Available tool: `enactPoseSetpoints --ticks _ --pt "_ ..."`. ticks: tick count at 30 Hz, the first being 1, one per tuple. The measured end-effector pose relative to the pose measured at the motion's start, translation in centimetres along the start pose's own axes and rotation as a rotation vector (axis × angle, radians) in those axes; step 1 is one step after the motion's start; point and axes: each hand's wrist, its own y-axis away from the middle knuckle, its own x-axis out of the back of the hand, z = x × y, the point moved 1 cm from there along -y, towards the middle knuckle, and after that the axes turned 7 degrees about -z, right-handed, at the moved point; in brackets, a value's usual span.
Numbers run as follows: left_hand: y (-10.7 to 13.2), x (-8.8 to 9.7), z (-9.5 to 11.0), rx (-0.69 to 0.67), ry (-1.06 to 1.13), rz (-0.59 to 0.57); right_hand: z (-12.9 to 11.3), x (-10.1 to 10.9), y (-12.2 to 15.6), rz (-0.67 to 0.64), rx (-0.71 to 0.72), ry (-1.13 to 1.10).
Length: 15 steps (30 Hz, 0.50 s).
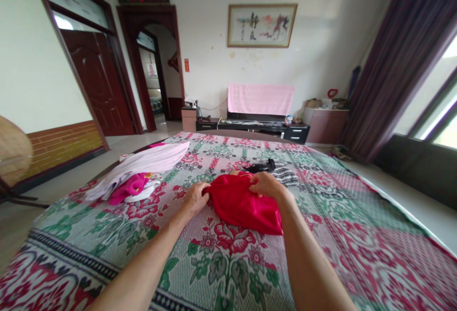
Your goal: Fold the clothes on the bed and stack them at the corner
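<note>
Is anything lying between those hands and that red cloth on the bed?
Nothing visible does. The left hand and right hand grip the red fabric garment directly. A black-and-white striped cloth lies just behind it, a pink clothes pile off left.

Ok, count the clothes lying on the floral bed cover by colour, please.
Red: 1, the shiny red cloth gripped by left hand and right hand
Pale pink: 1, the flat pale pink cloth
Magenta: 1, the crumpled magenta garment
White: 1, the white piece under the magenta one
Black and white: 1, the striped garment, black part included
Total: 5
</note>
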Motion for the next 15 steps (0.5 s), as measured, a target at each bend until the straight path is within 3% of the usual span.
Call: enactPoseSetpoints --ticks 4,7,10,15 --pt "0.0 0.4 0.4 0.028 -0.04 0.034 -0.2 0.2 0.0 0.047 0.013 -0.034" --pt "-0.1 1.6 0.7 0.086 0.0 0.07 -0.7 0.4 -0.1 0.185 0.025 -0.051" --pt "0.0 3.1 0.7 0.18 0.089 0.143 -1.7 0.3 -0.4 0.349 0.074 -0.081" --pt "-0.1 4.6 -0.2 0.24 0.331 0.257 -3.7 -0.3 -0.8 0.492 0.218 -0.237"
